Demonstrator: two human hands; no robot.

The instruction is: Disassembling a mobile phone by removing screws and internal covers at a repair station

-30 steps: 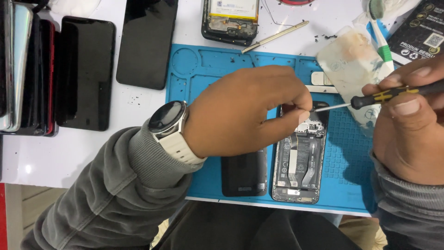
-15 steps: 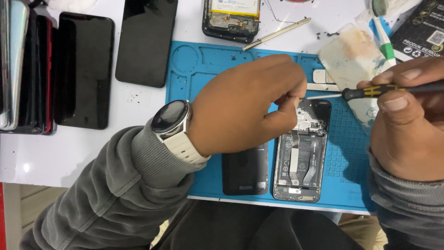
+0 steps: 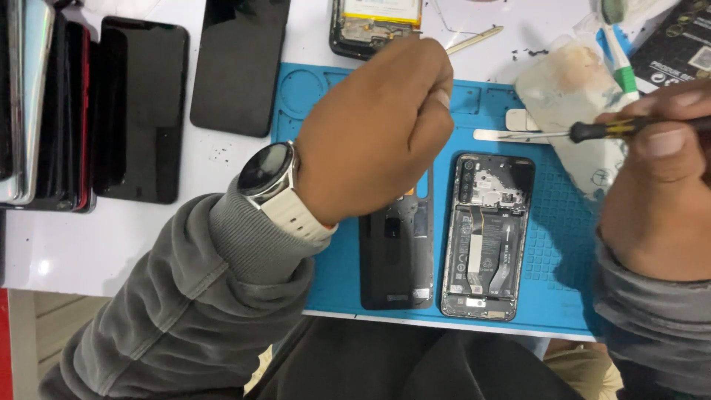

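Screwdriver was gripped in right hand, tip over the blue mat's far right edge. Opened phone lay near the mat's front edge. Left hand hovered clenched; contents indeterminable.

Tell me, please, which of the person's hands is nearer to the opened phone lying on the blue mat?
Right. The right hand, gripping a screwdriver, sits just beside the opened phone at its right edge. The left hand is closed in a fist up and to the phone's left, over the blue mat.
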